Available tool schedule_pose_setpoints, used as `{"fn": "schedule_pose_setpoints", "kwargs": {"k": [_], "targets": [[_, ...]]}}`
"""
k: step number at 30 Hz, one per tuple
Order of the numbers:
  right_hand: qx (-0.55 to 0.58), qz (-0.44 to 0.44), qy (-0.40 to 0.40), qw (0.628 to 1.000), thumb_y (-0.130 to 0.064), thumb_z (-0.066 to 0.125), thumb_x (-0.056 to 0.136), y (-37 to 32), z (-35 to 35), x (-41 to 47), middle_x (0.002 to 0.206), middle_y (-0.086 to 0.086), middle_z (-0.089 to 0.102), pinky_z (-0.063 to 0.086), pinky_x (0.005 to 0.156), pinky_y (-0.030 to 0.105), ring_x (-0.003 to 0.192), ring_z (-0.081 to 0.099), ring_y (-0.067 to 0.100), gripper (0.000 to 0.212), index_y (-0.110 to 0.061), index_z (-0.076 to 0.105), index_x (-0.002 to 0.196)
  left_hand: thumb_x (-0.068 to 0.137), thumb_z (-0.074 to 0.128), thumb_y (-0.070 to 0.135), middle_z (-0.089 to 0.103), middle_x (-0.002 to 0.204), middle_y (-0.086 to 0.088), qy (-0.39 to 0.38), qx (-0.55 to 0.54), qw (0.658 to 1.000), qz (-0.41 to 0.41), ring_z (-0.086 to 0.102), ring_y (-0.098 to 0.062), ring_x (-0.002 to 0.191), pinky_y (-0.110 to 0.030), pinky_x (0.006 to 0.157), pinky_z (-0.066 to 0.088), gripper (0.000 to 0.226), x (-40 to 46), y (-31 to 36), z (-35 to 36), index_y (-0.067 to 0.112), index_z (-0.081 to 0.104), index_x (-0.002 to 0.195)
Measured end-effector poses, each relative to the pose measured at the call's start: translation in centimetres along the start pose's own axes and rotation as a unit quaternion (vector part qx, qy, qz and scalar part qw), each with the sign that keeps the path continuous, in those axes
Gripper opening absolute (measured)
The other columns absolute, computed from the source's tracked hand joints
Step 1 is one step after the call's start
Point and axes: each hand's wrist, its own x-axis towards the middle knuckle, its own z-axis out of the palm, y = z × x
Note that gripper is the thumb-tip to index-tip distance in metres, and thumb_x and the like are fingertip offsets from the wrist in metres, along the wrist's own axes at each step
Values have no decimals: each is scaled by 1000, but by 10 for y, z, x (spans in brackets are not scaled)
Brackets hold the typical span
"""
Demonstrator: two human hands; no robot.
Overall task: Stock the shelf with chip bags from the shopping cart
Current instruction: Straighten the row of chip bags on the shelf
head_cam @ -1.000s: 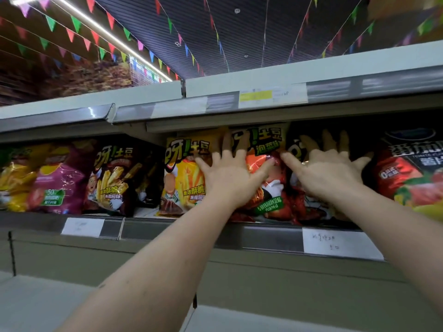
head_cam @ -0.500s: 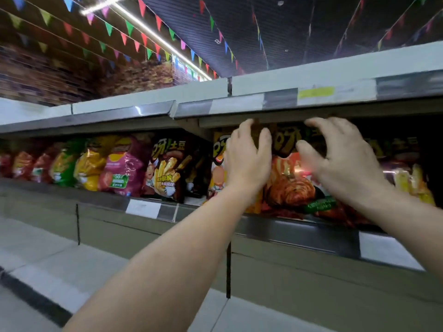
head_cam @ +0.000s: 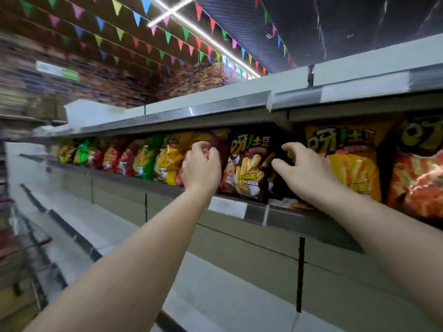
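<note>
- A dark brown chip bag with yellow fries and a cartoon chef printed on it [head_cam: 249,168] stands upright on the grey metal shelf [head_cam: 254,210], under the upper shelf's edge.
- The left hand [head_cam: 201,170] is raised just left of that bag, fingers loosely curled and holding nothing; whether it touches the bag cannot be told.
- The right hand [head_cam: 303,172] hovers at the bag's right edge, fingers apart and bent, empty.
- Right of that bag stand a yellow chip bag [head_cam: 352,166] and an orange-red one [head_cam: 419,178]; left of it runs a row of yellow, green and red bags [head_cam: 143,159].
</note>
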Motion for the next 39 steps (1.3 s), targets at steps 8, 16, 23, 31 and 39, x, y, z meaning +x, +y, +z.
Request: {"fn": "schedule_pose_setpoints", "kwargs": {"k": [8, 16, 23, 31, 39], "targets": [[24, 147, -9, 989, -35, 48, 93, -1, 37, 43, 138, 15, 45, 37, 94, 32, 125, 43, 31, 58, -11, 31, 143, 98, 43, 35, 48, 139, -10, -142, -29, 989, -5, 45, -26, 126, -40, 107, 36, 48, 46, -22, 27, 12, 39, 140], [59, 159, -29, 985, -40, 47, 94, 0, 52, 64, 125, 13, 52, 35, 77, 26, 103, 51, 25, 52, -5, 42, 133, 103, 33, 32, 41, 146, -18, -193, 11, 981, -8, 38, -34, 134, -37, 105, 32, 51, 61, -21, 45, 9, 25, 148], [101, 174, -15, 979, -44, 44, 95, -1, 64, 70, 84, 1, 48, 36, 54, 25, 67, 46, 13, 32, -14, 45, 105, 102, 31, 31, 42, 141, -21, -254, -6, 966, -37, 41, -34, 127, -36, 95, 34, 51, 67, -25, 53, 6, 25, 146], [91, 237, 68, 965, -40, 41, 95, -8, 88, 78, 87, 7, 53, 44, 81, 35, 86, 52, 24, 31, -12, 49, 84, 99, 37, 19, 37, 140, -18, -365, -5, 930, 26, 40, -35, 123, -36, 95, 35, 38, 87, -34, 48, 2, 42, 132], [86, 294, 149, 940, -45, 43, 93, -17, 100, 71, 109, 8, 54, 43, 89, 34, 103, 53, 27, 46, -12, 45, 126, 101, 32, 42, 45, 137, -22, -398, -18, 911, 110, 46, -35, 122, -34, 90, 37, 58, 93, -53, 38, 9, 20, 146]]}}
